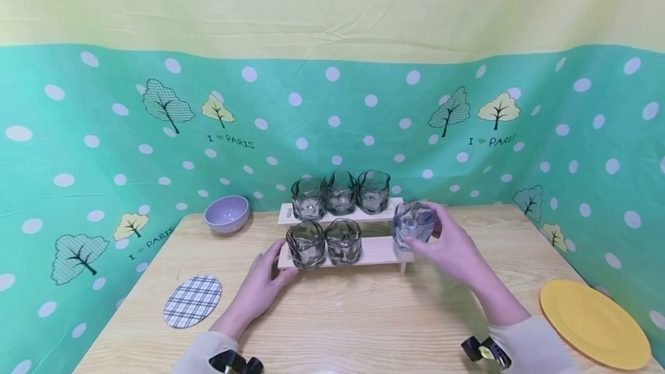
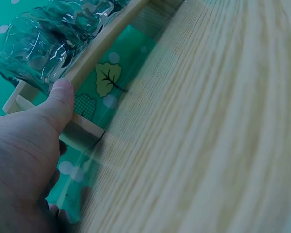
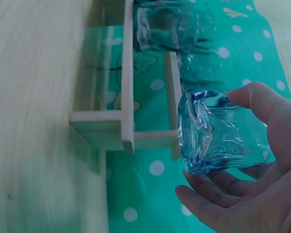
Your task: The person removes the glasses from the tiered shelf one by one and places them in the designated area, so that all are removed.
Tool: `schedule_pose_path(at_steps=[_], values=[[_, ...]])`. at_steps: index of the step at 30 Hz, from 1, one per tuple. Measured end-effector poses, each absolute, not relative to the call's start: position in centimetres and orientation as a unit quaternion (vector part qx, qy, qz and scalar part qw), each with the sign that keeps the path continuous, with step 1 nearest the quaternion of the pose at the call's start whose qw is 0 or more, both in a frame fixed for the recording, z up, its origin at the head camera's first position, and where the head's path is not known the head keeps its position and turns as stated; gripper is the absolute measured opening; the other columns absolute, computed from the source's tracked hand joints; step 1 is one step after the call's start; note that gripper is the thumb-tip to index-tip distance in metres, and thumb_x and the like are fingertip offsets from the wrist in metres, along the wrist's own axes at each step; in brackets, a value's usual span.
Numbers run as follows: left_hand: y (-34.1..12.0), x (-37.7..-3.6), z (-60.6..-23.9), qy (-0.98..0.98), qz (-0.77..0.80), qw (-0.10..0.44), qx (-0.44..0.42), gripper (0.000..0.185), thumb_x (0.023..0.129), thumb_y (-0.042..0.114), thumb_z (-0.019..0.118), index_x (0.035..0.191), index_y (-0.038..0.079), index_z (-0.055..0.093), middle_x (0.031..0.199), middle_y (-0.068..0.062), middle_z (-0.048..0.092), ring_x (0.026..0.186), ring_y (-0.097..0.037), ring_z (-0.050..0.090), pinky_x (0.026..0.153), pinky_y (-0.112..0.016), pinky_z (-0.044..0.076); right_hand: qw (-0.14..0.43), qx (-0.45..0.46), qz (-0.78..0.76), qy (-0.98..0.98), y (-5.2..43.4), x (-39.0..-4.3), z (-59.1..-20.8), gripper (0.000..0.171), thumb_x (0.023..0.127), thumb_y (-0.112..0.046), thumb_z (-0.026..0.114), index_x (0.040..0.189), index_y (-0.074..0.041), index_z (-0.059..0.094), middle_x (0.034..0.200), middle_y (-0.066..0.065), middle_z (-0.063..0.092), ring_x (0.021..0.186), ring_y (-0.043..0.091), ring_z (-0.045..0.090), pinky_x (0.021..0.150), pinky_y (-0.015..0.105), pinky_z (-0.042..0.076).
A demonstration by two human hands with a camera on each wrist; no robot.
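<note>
A two-tier wooden rack (image 1: 374,251) stands at the back of the table. Three smoky drinking glasses (image 1: 341,194) sit along its upper tier, and two more glasses (image 1: 343,242) occupy the left and middle of the lower one. My left hand (image 1: 263,283) grips the lower tier's left end, its thumb (image 2: 61,103) against the front edge close to a glass. Between thumb and fingers, my right hand (image 1: 453,247) holds a bluish wavy drinking glass (image 1: 413,225) at the lower tier's right end. In the right wrist view this glass (image 3: 220,131) has its base facing the shelf.
A purple bowl (image 1: 227,214) stands at the back left, with a round checked coaster (image 1: 193,301) nearer on the left. On the right lies a yellow plate (image 1: 594,324). A green dotted cloth (image 1: 332,97) hangs close behind the rack and along both sides.
</note>
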State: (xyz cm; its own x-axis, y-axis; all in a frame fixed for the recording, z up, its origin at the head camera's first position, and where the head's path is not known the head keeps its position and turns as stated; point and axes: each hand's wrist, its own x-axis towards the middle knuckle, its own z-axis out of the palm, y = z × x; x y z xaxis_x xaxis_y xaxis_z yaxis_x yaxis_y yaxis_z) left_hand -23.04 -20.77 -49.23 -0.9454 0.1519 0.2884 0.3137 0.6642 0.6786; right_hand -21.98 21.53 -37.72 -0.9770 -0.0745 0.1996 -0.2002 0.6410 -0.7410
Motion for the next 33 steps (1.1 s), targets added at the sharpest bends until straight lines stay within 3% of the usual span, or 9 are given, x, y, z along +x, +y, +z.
schedule_pose_path(at_steps=[12,23,33], values=[[-20.9,-23.3,-49.0,-0.908,-0.383,0.102,-0.132,0.085,0.106,0.040,0.076,0.172,0.005,0.035,0.170,-0.022,0.045,0.158,-0.051,0.036,0.134,-0.067,0.013,0.075,0.027,0.418,-0.905,23.9,-23.1,-37.3,0.109,0.095,-0.049,0.087,0.174,-0.008,0.024,0.153,0.037,0.052,0.135,0.059,0.056,0.109,0.075,0.050],[-20.8,-23.3,-49.0,-0.908,-0.383,0.102,-0.136,0.084,0.106,0.039,0.077,0.171,0.004,0.037,0.169,-0.022,0.046,0.157,-0.052,0.036,0.134,-0.067,0.013,0.089,0.000,0.441,-0.893,25.3,-25.2,-38.6,0.111,0.097,-0.042,0.087,0.173,0.000,0.019,0.155,0.039,0.049,0.135,0.060,0.055,0.110,0.075,0.050],[-20.8,-23.1,-49.3,-0.908,-0.390,0.093,-0.125,0.085,0.105,0.042,0.077,0.172,0.007,0.037,0.170,-0.020,0.046,0.157,-0.057,0.033,0.134,-0.068,0.013,0.065,-0.027,0.432,-0.899,25.8,-27.5,-40.9,0.112,0.097,-0.042,0.086,0.174,0.000,0.015,0.157,0.042,0.045,0.137,0.064,0.050,0.111,0.079,0.046]])
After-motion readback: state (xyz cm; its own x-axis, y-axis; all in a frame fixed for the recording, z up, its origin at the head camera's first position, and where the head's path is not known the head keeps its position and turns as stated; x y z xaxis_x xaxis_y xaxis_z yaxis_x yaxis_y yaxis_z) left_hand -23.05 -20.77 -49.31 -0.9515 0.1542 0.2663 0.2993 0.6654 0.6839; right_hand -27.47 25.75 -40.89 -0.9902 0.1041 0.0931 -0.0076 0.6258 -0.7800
